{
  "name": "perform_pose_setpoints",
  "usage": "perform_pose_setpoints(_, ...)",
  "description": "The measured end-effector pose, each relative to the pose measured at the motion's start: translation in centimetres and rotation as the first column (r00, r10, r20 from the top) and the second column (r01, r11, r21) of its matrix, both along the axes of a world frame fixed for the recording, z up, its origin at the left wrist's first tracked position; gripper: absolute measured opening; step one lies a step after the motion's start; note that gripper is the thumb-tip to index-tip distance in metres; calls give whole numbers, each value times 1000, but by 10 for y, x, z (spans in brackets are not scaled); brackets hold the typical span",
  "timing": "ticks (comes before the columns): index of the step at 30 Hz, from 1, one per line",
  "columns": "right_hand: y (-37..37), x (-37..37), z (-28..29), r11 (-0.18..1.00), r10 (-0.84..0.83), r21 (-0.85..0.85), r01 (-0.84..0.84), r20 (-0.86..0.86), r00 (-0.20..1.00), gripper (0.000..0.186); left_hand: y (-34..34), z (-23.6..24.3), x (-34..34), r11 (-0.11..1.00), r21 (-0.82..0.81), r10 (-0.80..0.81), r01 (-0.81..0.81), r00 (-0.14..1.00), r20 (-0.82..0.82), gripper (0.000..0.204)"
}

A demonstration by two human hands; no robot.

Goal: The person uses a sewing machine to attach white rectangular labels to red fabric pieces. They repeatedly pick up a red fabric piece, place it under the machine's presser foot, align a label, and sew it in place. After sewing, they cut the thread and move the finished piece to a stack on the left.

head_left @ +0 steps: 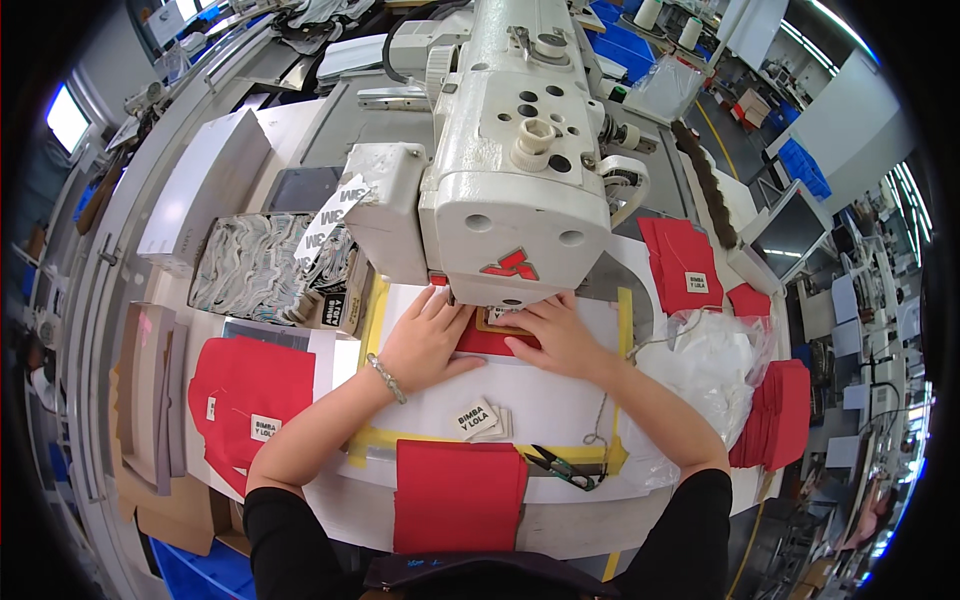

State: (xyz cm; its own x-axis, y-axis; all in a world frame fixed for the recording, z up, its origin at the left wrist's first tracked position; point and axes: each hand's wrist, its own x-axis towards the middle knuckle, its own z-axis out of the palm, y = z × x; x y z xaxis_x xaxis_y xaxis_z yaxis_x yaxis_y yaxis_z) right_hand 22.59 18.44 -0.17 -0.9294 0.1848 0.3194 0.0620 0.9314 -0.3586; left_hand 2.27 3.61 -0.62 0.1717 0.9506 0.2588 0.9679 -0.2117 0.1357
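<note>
Red fabric, sewing machine overhanging; white labels, scissors nearby.

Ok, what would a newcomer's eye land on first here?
The bulky white sewing machine at top centre. Just below its head, the left hand and right hand lie either side of a red fabric piece. Then the bright red stack at the table's near edge.

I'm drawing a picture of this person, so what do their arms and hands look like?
Both the left hand and the right hand are bare, with no gloves. A pale, greenish beaded bracelet circles the left wrist; the right wrist has nothing on it. Short black sleeves leave the forearms uncovered.
</note>
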Motion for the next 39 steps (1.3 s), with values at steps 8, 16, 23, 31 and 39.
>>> perform_pose_setpoints(8, -7, 1, 4, 999, -12, -45, 13, 29, 1000, 35, -1, -3, 5, 998, 44, 36, -35, 999, -24, 81)
perform_pose_setpoints(16, 7, 14, -9, 992, 33, 119, -40, 63, 997, 39, 0, -4, 6, 997, 77, 22, -19, 999, -31, 79)
perform_pose_setpoints(23, 5, 15, -4, 997, 18, 81, -19, 24, 1000, 42, 2, -3, 9, 997, 72, 14, -13, 1000, -24, 79)
perform_pose_setpoints(31, 7, 15, -4, 994, 23, 102, -29, 55, 998, 38, 2, -1, 9, 996, 92, 14, -13, 1000, -5, 78)
perform_pose_setpoints(39, 7, 15, -6, 996, 9, 88, -15, 67, 998, 38, 3, -2, 9, 998, 64, 17, -17, 1000, 9, 77)
